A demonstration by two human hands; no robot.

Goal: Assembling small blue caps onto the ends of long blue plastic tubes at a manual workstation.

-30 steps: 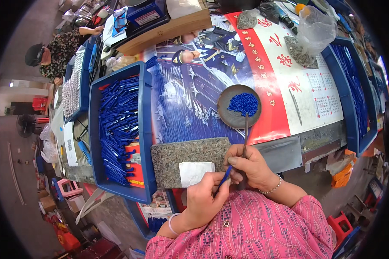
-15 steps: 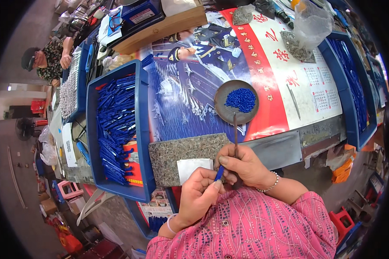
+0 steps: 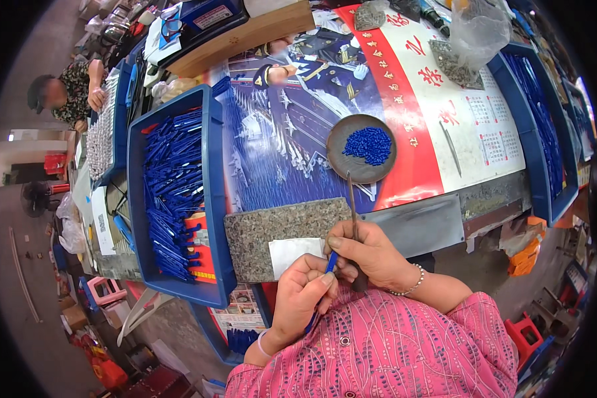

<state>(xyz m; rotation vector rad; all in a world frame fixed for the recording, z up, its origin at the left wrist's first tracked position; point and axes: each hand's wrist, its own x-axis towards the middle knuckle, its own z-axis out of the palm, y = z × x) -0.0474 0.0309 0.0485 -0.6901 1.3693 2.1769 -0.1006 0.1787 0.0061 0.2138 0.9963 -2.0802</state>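
Note:
My left hand point(image 3: 300, 293) is closed on a slim blue plastic stick, perhaps a pen part point(image 3: 331, 261), whose upper end shows above the fingertips. Close beside it, my right hand point(image 3: 377, 256) grips a thin, dark, pointed tool point(image 3: 352, 199) that stands up out of the fist, tip toward the dish. Fingers of the right hand also reach the blue stick. Beyond the tool's tip lies a round, dark dish point(image 3: 339, 167) with small blue pellets point(image 3: 369, 146) in it. A folded white paper point(image 3: 289, 255) rests on a speckled stone slab point(image 3: 249, 244) left of my hands.
At the left stands a blue tray point(image 3: 223, 199) of blue plastic sticks point(image 3: 169, 179); a similar tray point(image 3: 544, 212) is at the right. A metal tweezers-like tool point(image 3: 451, 148) lies on the poster point(image 3: 411, 179). A person point(image 3: 76, 93) works beside a tray of white pieces point(image 3: 106, 142).
The blue stick now shows more length above my left fingers and tilts more upright. The tool's tip has shifted slightly left. Both hands have otherwise hardly moved.

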